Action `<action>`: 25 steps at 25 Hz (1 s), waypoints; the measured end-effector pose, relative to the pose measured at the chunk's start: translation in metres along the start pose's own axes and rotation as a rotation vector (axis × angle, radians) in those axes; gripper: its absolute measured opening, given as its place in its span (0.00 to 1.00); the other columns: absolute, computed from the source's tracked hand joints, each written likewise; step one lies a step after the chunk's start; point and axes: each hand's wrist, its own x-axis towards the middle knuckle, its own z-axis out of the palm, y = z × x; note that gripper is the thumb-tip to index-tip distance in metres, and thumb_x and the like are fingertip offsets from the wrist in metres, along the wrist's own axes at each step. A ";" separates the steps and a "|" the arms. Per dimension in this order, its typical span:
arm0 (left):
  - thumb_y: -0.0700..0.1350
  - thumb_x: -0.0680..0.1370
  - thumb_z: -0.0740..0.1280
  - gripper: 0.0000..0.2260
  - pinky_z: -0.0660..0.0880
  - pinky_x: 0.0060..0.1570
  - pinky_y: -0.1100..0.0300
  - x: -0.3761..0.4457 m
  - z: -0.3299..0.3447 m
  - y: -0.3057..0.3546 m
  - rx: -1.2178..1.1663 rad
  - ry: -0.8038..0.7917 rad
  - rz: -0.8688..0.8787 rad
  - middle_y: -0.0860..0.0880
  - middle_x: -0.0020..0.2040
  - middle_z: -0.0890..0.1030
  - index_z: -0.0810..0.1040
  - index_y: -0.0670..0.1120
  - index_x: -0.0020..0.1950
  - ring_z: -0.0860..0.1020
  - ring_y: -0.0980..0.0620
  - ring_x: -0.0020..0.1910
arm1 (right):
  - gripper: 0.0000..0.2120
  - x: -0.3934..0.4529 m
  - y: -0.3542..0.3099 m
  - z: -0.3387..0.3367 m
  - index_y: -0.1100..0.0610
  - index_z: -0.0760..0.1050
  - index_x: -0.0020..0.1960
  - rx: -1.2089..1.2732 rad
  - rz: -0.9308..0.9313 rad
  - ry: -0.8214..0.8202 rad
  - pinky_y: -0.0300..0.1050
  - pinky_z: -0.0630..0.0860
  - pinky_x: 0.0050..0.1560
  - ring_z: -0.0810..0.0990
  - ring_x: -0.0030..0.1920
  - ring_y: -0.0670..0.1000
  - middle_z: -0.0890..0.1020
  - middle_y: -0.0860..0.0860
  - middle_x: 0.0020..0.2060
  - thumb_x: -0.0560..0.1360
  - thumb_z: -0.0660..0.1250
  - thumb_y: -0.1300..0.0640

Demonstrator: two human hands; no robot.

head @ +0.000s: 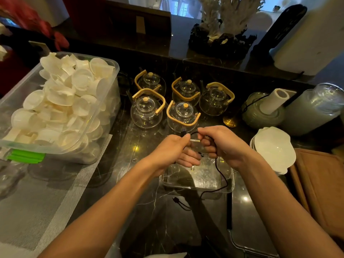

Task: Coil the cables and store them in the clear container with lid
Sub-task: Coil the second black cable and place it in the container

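Black cable [220,172] hard to trace against dark marble counter [141,183]: thin, partly hidden behind both hands, trailing down over clear container [197,183] to a plug end lying on the stone. Container itself half masked by the wrists. Left hand [171,151] curled, pinching the cable near its connector; right hand [223,144] curled around a loop, close beside the left, above the container.
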 end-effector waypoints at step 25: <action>0.51 0.87 0.54 0.23 0.74 0.46 0.56 -0.001 0.002 -0.003 0.167 0.002 0.057 0.47 0.30 0.84 0.82 0.35 0.54 0.69 0.53 0.22 | 0.16 0.020 0.010 -0.004 0.53 0.72 0.32 -0.047 0.104 -0.087 0.43 0.53 0.30 0.58 0.27 0.47 0.66 0.49 0.27 0.78 0.63 0.56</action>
